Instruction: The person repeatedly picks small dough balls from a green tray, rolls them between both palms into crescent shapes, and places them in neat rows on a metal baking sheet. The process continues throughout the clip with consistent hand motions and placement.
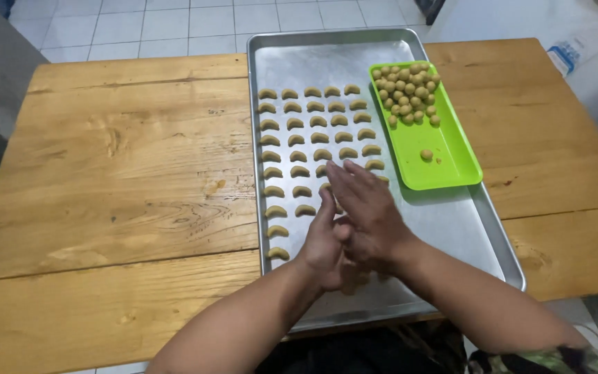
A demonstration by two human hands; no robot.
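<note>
Both bare forearms rise from the near edge of the view and meet over the near part of a large metal baking tray (451, 228). The left hand (323, 242) stands almost on edge, fingers straight and pointing away, its palm turned toward the right. The right hand (368, 211) lies across it, flat, fingers together and stretched toward the far left, so that the two palms press one against the other; whether a piece of dough sits between them cannot be told, since the palms hide that space. Neither hand curls into a grip. Just beyond the fingertips lie the crescent-shaped dough pieces (306, 131), small, tan, smooth and curved like little horns, set in neat rows and columns across the left half of the tray, with the nearest ones partly covered by the hands. The tray is dull silver, rectangular, with a raised rolled rim and a faintly scuffed floor. On its right far part rests a bright green plastic tray (451, 166), shallow and glossy, lying at a slight angle. At its far end sits a heap of round dough balls (408, 93), the same tan colour, and one lone ball (426, 154) lies apart nearer the middle. All of this stands on a wooden table (119, 180) of broad planks, honey-coloured, with knots and visible grain.
</note>
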